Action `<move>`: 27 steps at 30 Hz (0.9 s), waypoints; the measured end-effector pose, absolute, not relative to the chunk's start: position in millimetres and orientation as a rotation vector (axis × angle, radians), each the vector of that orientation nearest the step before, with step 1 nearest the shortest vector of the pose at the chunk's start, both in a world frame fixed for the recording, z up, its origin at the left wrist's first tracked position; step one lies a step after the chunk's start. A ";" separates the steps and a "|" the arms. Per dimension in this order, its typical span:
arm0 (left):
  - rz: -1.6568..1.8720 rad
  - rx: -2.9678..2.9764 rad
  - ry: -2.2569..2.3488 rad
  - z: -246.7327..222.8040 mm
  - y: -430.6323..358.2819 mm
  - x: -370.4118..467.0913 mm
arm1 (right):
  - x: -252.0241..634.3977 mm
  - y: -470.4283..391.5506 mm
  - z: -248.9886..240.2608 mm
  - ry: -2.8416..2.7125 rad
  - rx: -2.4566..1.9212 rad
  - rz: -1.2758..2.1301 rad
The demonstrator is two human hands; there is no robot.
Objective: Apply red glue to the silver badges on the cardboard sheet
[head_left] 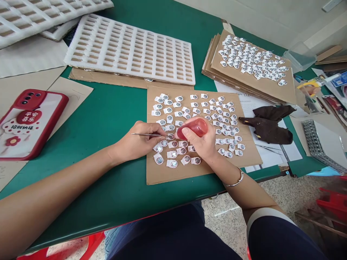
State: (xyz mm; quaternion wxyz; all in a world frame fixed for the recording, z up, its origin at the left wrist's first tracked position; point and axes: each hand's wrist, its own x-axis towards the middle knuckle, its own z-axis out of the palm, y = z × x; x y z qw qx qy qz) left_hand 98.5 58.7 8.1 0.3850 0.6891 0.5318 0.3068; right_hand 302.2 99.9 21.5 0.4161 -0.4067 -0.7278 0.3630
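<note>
Fingers (155,128) of the left hand (137,142) are pinched closed on a thin metal tool (143,134), and its working end reaches a small disc (171,136) in the left part of the card (179,176). Over on the other side, the right hand (206,144) wraps a red bottle (197,127), thumb on top, its pale tip aimed left, right beside that same disc! Whether tip and disc touch, I can't tell from here.

So how to play it well? Looks like close, two-handed work, tool and bottle meeting at one spot. Hold the tool light and low, let it steady the disc, and keep the bottle's squeeze gentle; a hard press could put out too much. Mind that right wrist, too: discs lie under and around it, and a dragging palm could shift them. Crowded stuff on the card's right half, some tabs overlapping, so extra care there. Card flat on the green tabletop (114,191), good footing all round.
</note>
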 end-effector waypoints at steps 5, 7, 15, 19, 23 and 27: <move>0.810 1.710 1.337 8.4 58.9 100.2 | 305.1 103.1 17.2 -1.702 -1.045 1.066; 0.828 1.669 1.321 14.1 57.7 99.2 | 309.2 109.2 14.9 -1.558 -1.065 1.190; 1.298 1.339 1.372 48.0 83.1 68.5 | 336.2 144.2 26.8 -1.285 -0.940 1.334; 1.422 1.225 1.398 32.6 131.7 54.9 | 352.0 154.2 36.9 -1.222 -0.843 1.400; 1.361 1.278 1.389 15.4 180.6 62.2 | 367.2 159.7 48.3 -1.168 -0.779 1.444; 1.267 1.424 1.389 6.7 217.3 83.1 | 382.2 160.7 62.6 -1.152 -0.757 1.473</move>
